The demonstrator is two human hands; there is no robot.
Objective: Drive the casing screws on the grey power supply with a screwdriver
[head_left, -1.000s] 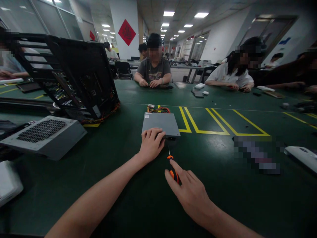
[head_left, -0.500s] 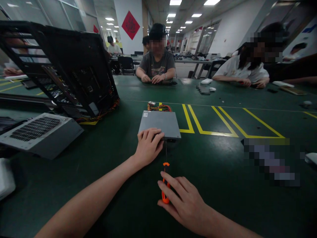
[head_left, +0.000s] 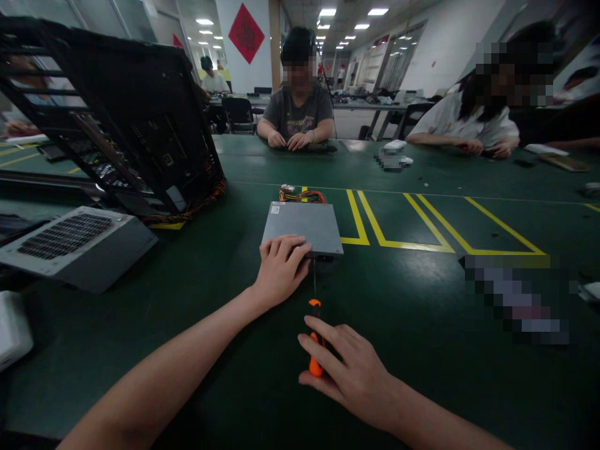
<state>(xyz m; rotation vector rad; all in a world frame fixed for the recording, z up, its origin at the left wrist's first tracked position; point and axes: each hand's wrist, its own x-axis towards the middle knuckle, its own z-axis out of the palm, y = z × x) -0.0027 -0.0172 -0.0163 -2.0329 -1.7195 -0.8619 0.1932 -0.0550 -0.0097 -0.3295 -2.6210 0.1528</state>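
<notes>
A red diamond [head_left: 246, 33] is hung on a white pillar [head_left: 259, 74]; lit panels [head_left: 327, 12] are set in the ceiling [head_left: 354, 5].

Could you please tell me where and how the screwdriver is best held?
Probably by its orange-and-black handle, from the near right, as the right hand does: the thin shaft points away toward the power supply, leaving that thicker end nearest the person.

A black computer case [head_left: 135, 87] rests at left on the green tabletop [head_left: 398, 306]; across it sits a person in grey [head_left: 299, 109], a red diamond poster [head_left: 246, 34] on the pillar [head_left: 260, 76] farther back
</notes>
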